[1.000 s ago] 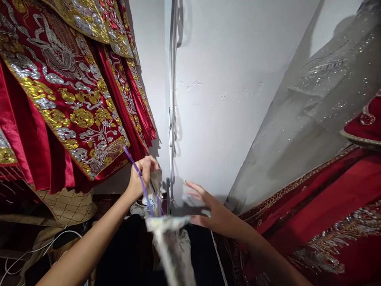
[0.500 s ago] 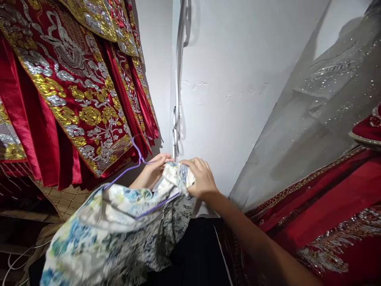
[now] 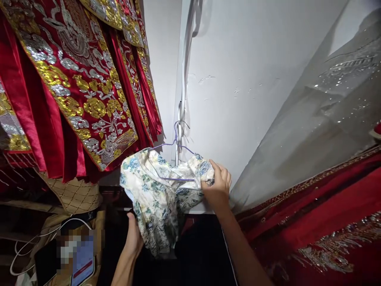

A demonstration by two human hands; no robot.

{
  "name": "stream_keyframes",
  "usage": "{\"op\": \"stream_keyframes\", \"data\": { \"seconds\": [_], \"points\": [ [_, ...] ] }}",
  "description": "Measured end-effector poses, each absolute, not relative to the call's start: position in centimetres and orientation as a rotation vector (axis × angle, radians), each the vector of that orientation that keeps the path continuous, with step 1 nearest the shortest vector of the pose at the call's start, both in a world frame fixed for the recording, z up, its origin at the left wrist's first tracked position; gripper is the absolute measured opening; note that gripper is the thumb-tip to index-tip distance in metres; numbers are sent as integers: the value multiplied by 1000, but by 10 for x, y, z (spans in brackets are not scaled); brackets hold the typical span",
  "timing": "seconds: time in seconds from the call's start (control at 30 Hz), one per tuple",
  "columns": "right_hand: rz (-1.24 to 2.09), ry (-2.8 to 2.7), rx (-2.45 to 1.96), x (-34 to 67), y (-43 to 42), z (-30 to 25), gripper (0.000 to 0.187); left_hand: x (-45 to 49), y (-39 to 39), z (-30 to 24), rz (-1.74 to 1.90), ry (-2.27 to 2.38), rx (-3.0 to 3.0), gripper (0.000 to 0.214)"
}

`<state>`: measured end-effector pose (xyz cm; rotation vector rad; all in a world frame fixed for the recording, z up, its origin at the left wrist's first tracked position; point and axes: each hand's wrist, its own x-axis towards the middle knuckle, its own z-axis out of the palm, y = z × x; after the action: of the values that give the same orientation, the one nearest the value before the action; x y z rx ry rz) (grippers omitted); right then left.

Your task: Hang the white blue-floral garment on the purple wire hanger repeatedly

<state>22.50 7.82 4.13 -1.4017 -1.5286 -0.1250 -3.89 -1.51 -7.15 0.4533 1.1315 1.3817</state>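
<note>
A white floral garment (image 3: pixel 149 178) with blue and green flowers hangs on a thin purple wire hanger (image 3: pixel 171 143). The hanger's shoulders run inside the garment and its lower bar shows across the neckline. My right hand (image 3: pixel 218 180) is closed on the garment's right shoulder, its fingers wrapped around the cloth. My left hand (image 3: pixel 134 234) is low at the garment's left side, thumb stretched up and apart; its other fingers are partly hidden behind the cloth. The hanger's hook stands upright in front of white hooks or rings (image 3: pixel 178 129) by the wall.
Red costumes with gold and silver sequins (image 3: pixel 95 107) hang at left. A sheer sparkly grey cloth (image 3: pixel 312 107) and red beaded clothing (image 3: pixel 336 222) are at right. At lower left, a phone (image 3: pixel 83 262) and a white cable (image 3: pixel 18 254) lie by a tan bag. A white wall (image 3: pixel 232 51) stands ahead.
The garment has swung upright, and the hanger now sits inside both shoulders with its hook up. My left hand has dropped from the neckline to the garment's lower left side; my right hand moved right.
</note>
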Motion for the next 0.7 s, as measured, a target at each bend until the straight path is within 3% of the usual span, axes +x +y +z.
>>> {"op": "stream_keyframes", "data": {
  "seconds": [0.1, 0.2, 0.3, 0.7],
  "points": [
    [156, -1250, -1331, 209, 50, 6, 57, -26, -27, -69, 1398, 1176, 466, 69],
    [757, -981, -1256, 186, 22, -38, 43, -13, -30, -55, 1360, 1169, 499, 60],
    [1264, -966, -1191, 163, 12, -66, 50, -2, -34, -51, 1338, 1160, 435, 57],
    [1521, -1153, -1132, 147, 11, -55, 56, -4, -38, -60, 1081, 948, 380, 51]
  ]
}}
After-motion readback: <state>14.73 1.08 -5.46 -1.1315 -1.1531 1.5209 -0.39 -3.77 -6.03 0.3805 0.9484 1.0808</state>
